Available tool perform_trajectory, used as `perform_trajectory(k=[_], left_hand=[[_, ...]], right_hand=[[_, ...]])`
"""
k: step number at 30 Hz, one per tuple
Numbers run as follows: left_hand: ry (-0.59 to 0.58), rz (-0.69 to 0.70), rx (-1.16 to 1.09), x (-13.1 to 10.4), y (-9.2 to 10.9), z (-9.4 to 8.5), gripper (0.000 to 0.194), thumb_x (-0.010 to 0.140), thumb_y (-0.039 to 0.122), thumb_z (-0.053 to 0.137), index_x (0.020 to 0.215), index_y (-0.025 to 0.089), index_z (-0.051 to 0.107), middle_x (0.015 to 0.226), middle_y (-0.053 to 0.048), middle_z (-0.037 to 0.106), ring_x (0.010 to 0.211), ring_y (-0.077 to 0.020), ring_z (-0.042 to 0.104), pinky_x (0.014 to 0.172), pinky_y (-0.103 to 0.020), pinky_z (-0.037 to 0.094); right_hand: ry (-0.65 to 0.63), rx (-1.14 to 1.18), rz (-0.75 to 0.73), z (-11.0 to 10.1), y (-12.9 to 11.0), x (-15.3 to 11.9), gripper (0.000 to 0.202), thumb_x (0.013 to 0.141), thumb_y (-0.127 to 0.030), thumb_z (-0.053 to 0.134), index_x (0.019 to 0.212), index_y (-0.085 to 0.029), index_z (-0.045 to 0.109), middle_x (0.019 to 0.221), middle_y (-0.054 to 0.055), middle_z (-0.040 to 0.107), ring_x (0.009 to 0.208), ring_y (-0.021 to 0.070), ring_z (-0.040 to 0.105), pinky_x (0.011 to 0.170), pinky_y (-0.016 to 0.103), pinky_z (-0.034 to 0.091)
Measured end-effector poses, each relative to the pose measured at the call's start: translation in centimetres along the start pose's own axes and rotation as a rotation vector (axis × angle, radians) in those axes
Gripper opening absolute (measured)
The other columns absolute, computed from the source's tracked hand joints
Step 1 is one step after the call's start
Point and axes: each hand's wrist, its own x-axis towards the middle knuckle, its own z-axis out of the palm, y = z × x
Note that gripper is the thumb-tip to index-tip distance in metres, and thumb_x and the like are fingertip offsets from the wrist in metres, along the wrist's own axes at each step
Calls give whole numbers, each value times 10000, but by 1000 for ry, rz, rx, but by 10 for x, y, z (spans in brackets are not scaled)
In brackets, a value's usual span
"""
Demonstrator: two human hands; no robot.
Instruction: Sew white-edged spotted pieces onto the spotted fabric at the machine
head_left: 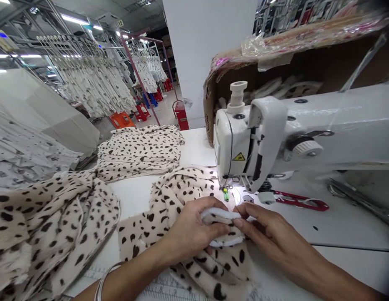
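Between my hands lies a beige fabric piece with dark spots (188, 188), bunched in front of the sewing machine (235, 142). A white edging band (224, 214) curves along the fabric's edge in a loop. My left hand (194, 228) grips the spotted fabric at the left of this loop, thumb on top. With thumb and forefinger, my right hand (263, 228) pinches the white band at its right end. Both hands are just in front of the needle area, where a green presser foot part (226, 194) shows under the lamp.
Red-handled snips (301, 200) lie right of the needle. More spotted fabric (141, 150) is heaped behind and at the left (56, 225). A cardboard box (210, 92) stands behind the machine. A ruler strip (163, 289) runs along the table's front.
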Motion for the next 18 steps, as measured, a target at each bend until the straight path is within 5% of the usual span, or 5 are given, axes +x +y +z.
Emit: perform_trajectory(k=[5,8,13,18], left_hand=[[53,249,156,2,-6,-1,136,864,293,681,895,161,692,855,-25,651,805,-161,601,695,-256,481],[137,299,284,3,-5,-4,130,898,281,645,859,173,705,838,-20,659,792,-157,590,684,-250,450],[160,156,337,11,-5,-17,124,849,297,677,818,181,708,803,-9,661,737,-156,581,634,-236,430],[81,-20,301,17,2,-26,198,833,364,664,837,175,721,791,-19,658,620,-133,533,526,-224,374]], right_hand=[[58,-150,-89,1,3,-1,281,1021,-375,395,884,-218,583,775,8,609,651,142,573,549,248,437],[248,-422,-365,5,11,-10,189,1000,-281,460,1105,-201,595,909,47,653,755,162,628,613,261,494],[253,-824,-806,25,31,-26,218,931,-78,471,1010,-178,648,870,32,678,829,189,652,677,291,511],[346,-836,-891,38,39,-26,273,885,-7,462,744,-194,603,648,-28,549,585,133,564,534,290,445]])
